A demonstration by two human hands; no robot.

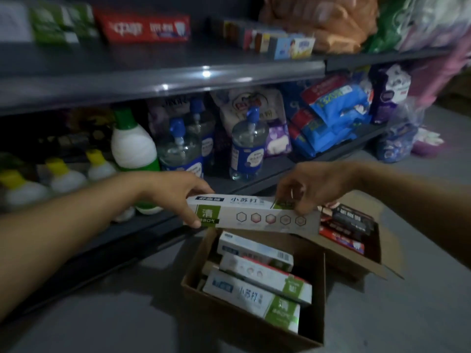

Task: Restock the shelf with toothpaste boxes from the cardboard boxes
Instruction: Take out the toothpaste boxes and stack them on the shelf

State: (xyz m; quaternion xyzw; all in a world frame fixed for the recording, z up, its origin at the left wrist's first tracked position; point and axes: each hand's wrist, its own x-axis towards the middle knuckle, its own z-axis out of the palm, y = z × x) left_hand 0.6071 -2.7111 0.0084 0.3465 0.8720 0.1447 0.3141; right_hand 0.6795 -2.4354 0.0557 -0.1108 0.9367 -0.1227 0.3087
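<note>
A white and green toothpaste box [254, 215] is held level above the near cardboard box [257, 327]. My left hand [178, 194] grips its left end and my right hand [313, 187] pinches its right end. Inside the near cardboard box lie more white and green toothpaste boxes [257, 286]. A second cardboard box [356, 261] behind it on the right holds red and black toothpaste boxes [346, 225]. On the upper shelf [153, 72] stand green toothpaste boxes [61, 21] and a red toothpaste box [145, 28].
The lower shelf holds white bottles [132, 146], clear pump bottles [248, 146] and blue packets [331, 115]. Small packs [280, 44] and orange bags [331, 21] sit on the upper shelf to the right. Both cardboard boxes rest on the grey floor [114, 314].
</note>
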